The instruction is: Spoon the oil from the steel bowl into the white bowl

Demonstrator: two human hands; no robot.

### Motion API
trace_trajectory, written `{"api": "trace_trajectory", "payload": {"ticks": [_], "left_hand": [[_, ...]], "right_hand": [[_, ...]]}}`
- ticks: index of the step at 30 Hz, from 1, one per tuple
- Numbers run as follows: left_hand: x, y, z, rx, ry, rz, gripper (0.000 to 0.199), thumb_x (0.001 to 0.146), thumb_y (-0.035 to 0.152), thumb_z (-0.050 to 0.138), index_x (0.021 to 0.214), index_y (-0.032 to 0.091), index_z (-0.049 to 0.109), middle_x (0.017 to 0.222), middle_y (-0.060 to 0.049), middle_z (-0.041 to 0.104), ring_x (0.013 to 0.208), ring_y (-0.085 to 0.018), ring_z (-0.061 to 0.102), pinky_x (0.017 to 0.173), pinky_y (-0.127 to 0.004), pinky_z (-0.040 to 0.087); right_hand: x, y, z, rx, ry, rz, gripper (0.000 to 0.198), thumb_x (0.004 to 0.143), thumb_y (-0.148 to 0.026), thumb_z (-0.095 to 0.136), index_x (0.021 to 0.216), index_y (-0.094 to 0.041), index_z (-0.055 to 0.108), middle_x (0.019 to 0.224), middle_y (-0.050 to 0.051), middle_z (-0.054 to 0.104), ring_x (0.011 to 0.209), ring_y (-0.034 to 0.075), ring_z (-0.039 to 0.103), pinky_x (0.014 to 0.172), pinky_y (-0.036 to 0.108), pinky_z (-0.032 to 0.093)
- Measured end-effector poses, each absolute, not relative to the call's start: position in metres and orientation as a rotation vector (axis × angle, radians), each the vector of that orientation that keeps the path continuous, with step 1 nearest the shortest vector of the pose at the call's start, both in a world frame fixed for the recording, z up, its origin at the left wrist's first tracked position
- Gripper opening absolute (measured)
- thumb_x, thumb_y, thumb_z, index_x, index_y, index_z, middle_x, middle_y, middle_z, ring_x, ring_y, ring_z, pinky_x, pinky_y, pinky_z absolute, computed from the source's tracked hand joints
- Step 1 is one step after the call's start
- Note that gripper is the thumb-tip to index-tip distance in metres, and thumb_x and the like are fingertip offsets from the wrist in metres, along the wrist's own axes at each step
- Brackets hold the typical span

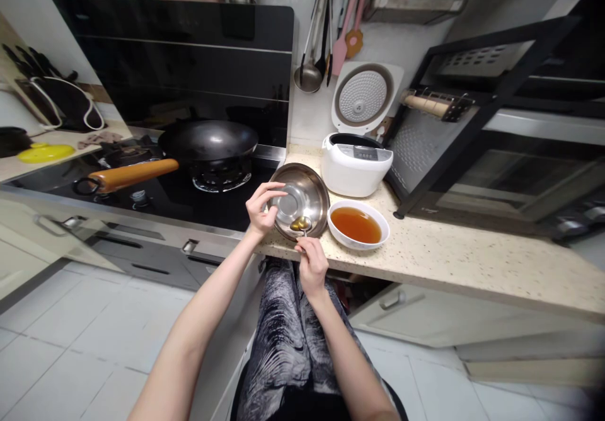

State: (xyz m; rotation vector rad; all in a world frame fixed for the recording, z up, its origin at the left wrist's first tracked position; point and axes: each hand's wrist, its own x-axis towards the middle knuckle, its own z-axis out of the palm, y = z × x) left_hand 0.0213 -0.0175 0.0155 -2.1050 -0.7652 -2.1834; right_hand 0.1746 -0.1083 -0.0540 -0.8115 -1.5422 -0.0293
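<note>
- Here is the right hand (312, 268), fingers closed around a spoon (307, 223), its head held over the near part of the metal bowl (317, 197).
- And the left hand (261, 212) is at the bowl's left side, thumb and fingers parted and reaching in over the rim; whether they actually grip anything, one cannot tell.
- A round, clear-looking patch shows between those left fingers; separate dish or the bowl's own base, it is too unclear to call.
- Yellowish liquid gleams at the spoon's head; how much sits in the spoon cannot be told.
- Doing this spoon work well, by the look of it, means a level head, a slow wrist and the spoon kept low inside the rim, so any drip lands in the metal bowl.
- A steadying left hand would help too, with its fingertips clear of the spoon's path.
- Positions, then: the spoon's head lies just beyond the right fingers and to the right of the left thumb, apart from it.
- The metal bowl rests on the surface (439, 254), with the white bowl (386, 227) of brown liquid (356, 224) just beside it on the right.
</note>
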Motion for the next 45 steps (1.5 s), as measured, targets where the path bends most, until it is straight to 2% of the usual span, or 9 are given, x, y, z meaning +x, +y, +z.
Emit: {"api": "trace_trajectory", "payload": {"ticks": [14, 26, 39, 45], "left_hand": [[0.023, -0.019, 0.016, -2.101, -0.845, -2.136, 0.033, 0.072, 0.013, 0.049, 0.091, 0.02, 0.075, 0.107, -0.009, 0.075, 0.098, -0.026, 0.07, 0.087, -0.043, 0.057], [0.023, -0.02, 0.017, -2.087, -0.862, -2.169, 0.035, 0.068, 0.012, 0.049, 0.089, 0.019, 0.076, 0.106, -0.009, 0.076, 0.096, -0.026, 0.07, 0.086, -0.043, 0.058], [0.022, -0.018, 0.016, -2.09, -0.774, -2.218, 0.038, 0.067, 0.009, 0.049, 0.091, 0.02, 0.077, 0.106, -0.008, 0.076, 0.098, -0.025, 0.07, 0.087, -0.042, 0.057], [0.021, -0.018, 0.015, -2.078, -0.891, -2.159, 0.034, 0.07, 0.013, 0.049, 0.09, 0.02, 0.076, 0.106, -0.009, 0.076, 0.098, -0.026, 0.07, 0.086, -0.043, 0.057]], "right_hand": [[0.17, -0.107, -0.059, -0.811, -1.509, -0.013, 0.027, 0.096, -0.006, 0.052, 0.104, -0.021, 0.073, 0.089, 0.005, 0.071, 0.084, 0.017, 0.069, 0.077, 0.03, 0.059], [0.175, -0.106, -0.059, -0.758, -1.384, -0.02, 0.017, 0.098, -0.011, 0.056, 0.093, -0.021, 0.069, 0.089, 0.005, 0.074, 0.084, 0.017, 0.071, 0.076, 0.032, 0.059], [0.186, -0.11, -0.046, -0.74, -1.413, -0.036, 0.016, 0.099, -0.015, 0.055, 0.094, -0.022, 0.069, 0.09, 0.005, 0.075, 0.085, 0.019, 0.073, 0.078, 0.035, 0.059], [0.192, -0.11, -0.04, -0.72, -1.404, -0.041, 0.016, 0.1, -0.016, 0.055, 0.096, -0.022, 0.069, 0.089, 0.005, 0.075, 0.085, 0.019, 0.073, 0.076, 0.035, 0.059]]}}
